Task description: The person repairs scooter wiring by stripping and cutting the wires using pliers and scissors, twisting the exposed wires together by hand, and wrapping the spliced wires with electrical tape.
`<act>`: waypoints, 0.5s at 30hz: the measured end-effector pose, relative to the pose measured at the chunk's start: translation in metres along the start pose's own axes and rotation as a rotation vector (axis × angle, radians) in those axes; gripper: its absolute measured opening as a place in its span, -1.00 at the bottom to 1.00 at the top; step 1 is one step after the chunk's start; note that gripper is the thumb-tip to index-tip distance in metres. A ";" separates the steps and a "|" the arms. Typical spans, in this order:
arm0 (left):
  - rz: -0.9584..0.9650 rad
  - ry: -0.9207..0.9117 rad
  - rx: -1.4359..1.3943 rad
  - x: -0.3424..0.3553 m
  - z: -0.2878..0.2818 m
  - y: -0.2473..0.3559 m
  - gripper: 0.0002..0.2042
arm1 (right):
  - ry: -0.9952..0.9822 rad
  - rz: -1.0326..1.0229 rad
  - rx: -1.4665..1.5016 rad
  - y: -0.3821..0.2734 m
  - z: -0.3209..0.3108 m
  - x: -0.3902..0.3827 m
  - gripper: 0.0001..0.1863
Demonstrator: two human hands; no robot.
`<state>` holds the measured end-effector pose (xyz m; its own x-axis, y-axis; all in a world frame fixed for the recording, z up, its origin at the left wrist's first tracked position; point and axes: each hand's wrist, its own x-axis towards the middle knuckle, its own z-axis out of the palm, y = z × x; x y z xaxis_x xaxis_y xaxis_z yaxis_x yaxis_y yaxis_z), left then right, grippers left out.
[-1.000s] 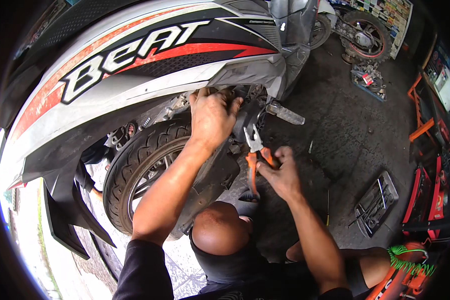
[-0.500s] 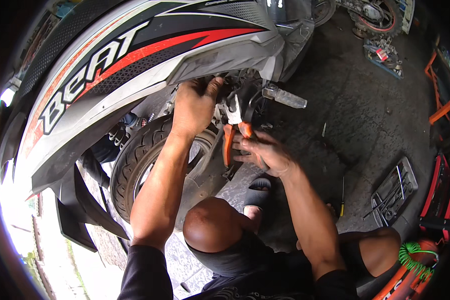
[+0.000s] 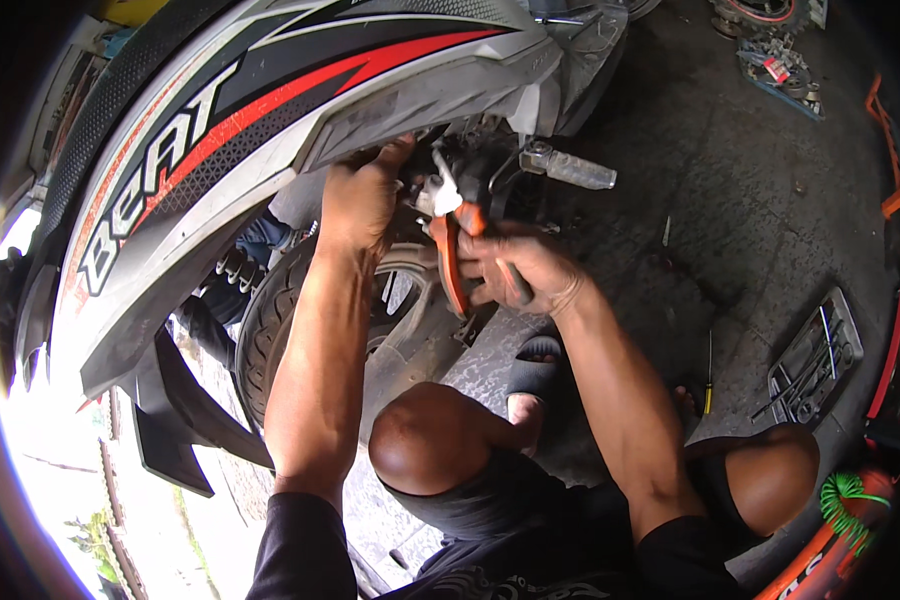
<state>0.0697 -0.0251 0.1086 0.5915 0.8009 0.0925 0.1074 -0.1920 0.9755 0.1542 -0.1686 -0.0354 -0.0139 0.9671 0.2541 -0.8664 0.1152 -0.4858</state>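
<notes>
My right hand (image 3: 525, 268) holds a pair of pliers (image 3: 447, 262) with orange handles, its fingers hooked between the spread handles. The pale metal head points up into dark parts under the side panel (image 3: 300, 110) of a scooter. Whether the jaws grip anything there is unclear. Left of the pliers, my left hand (image 3: 355, 205) reaches up beneath the panel's lower edge. Its thumb and fingers are bent closed around something hidden by the hand and panel. Below that hand is the scooter's rear wheel (image 3: 278, 310).
A metal footrest (image 3: 570, 165) juts out right of the pliers. On the dark floor lie a yellow-handled screwdriver (image 3: 709, 385), a tray (image 3: 815, 360) with tools and a pile of parts (image 3: 785, 75). A coiled green hose (image 3: 845, 510) sits at lower right, and my knee (image 3: 425, 440) is below the wheel.
The view has shifted a little, moving the scooter up and left in the picture. The pliers and both hands sit slightly further left and higher. Both grips look the same.
</notes>
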 end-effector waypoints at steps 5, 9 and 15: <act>0.130 0.039 0.324 -0.015 0.001 -0.001 -0.70 | -0.072 -0.100 0.194 0.014 0.006 0.010 -0.51; -0.016 0.049 0.262 -0.023 -0.005 -0.002 -0.67 | -0.031 -0.039 0.078 0.011 0.001 0.019 -0.41; 0.128 -0.020 0.410 -0.018 -0.010 -0.005 -0.70 | -0.049 0.014 0.047 0.000 -0.009 0.024 -0.39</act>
<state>0.0502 -0.0331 0.1043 0.6359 0.7454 0.1999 0.3384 -0.5020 0.7959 0.1582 -0.1431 -0.0371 -0.0496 0.9562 0.2885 -0.8883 0.0899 -0.4505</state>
